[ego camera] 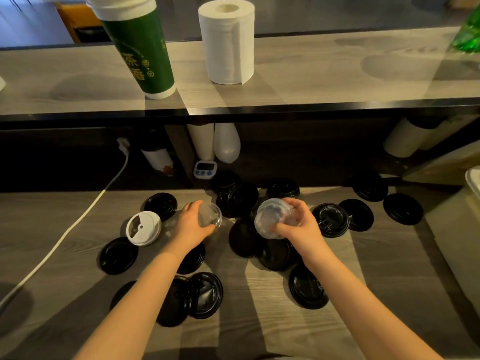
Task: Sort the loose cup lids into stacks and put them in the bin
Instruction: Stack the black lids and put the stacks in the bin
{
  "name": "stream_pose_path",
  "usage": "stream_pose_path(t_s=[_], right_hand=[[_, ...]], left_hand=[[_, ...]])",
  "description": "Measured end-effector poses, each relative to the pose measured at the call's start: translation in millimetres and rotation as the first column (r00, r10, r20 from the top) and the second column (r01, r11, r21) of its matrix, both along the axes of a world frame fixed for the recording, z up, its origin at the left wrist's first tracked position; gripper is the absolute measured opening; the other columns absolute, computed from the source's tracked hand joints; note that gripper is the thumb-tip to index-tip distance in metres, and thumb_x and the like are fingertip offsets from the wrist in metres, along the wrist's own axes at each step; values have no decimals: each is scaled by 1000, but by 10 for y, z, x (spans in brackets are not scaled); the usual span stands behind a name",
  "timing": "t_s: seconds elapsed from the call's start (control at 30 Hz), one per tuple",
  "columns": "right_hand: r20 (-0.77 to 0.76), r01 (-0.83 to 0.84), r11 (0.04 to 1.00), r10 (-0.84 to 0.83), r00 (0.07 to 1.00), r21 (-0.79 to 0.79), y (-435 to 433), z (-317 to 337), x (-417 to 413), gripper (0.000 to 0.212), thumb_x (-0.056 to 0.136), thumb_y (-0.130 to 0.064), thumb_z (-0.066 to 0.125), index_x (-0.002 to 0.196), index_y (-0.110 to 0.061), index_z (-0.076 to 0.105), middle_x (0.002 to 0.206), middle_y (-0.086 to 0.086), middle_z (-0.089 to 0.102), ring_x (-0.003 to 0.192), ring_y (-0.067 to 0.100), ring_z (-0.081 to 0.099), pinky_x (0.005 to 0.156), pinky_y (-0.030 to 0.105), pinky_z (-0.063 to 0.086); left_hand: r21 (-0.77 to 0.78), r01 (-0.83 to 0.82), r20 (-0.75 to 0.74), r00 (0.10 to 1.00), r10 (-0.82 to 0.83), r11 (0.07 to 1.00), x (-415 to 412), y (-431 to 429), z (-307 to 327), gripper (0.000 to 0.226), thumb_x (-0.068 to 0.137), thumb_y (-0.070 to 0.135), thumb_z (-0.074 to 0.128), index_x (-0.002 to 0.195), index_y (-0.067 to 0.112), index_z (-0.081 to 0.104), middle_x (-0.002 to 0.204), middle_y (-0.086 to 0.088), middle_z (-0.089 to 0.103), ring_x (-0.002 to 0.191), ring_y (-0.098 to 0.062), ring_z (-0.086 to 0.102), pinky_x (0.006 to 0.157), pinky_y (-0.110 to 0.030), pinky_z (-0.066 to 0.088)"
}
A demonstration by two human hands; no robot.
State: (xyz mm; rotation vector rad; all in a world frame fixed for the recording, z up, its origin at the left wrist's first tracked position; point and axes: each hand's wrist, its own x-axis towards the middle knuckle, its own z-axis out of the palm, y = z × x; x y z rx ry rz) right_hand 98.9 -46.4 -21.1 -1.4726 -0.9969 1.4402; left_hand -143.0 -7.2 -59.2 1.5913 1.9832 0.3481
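1. The desk [259, 320] fills the lower half of the frame, with black lids [306, 287] scattered across its middle.
2. The right hand [298, 227], centre right, grips a clear stack [270, 219] of what look like nested lids, tilted toward the left.
3. The left hand [193, 224], centre left, curls round a single clear lid [211, 216]; I cannot tell whether it is lifted or resting.
4. That lid lies directly left of the stack, near but apart, so joining them likely needs only a short move rightward.
5. A white lid [143, 228] sits further left, nearest the left hand.
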Motion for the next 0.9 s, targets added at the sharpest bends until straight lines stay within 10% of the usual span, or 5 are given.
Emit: stream_pose_path(t_s=[0.2,0.37,0.6,0.9], right_hand=[[-55,67,998,-68,996,-19,-4,45,-65,65,67,-10,83,118,-25,46,123,4,54,109,20,58,75,23,49],[-167,83,996,-78,983,22,-93,166,-69,61,74,-13,77,125,-19,44,118,3,60,105,15,62,76,21,49],[-275,119,991,-98,956,60,-184,258,-63,21,97,-25,49,117,-22,55,110,2,67,99,19,67,86,34,53],[-309,-42,991,81,948,131,-194,366,-36,42,88,-11,61,127,-20,45,116,5,63,101,15,66,79,26,54]], left_hand=[[294,-2,275,958,-82,956,280,-342,427,66,73,14,77,131,19,45,131,2,45,123,-14,43,100,-25,36],[249,14,601,782,-166,968,570,-530,614,64,71,10,79,113,44,45,128,8,49,123,0,45,96,-26,48],[280,95,617,745,-255,955,857,-601,644,61,67,24,76,114,47,44,126,17,48,125,-5,46,98,-29,48],[352,96,421,872,-249,931,969,-591,642,71,71,31,79,127,43,37,131,6,47,117,-12,51,94,-37,51]])
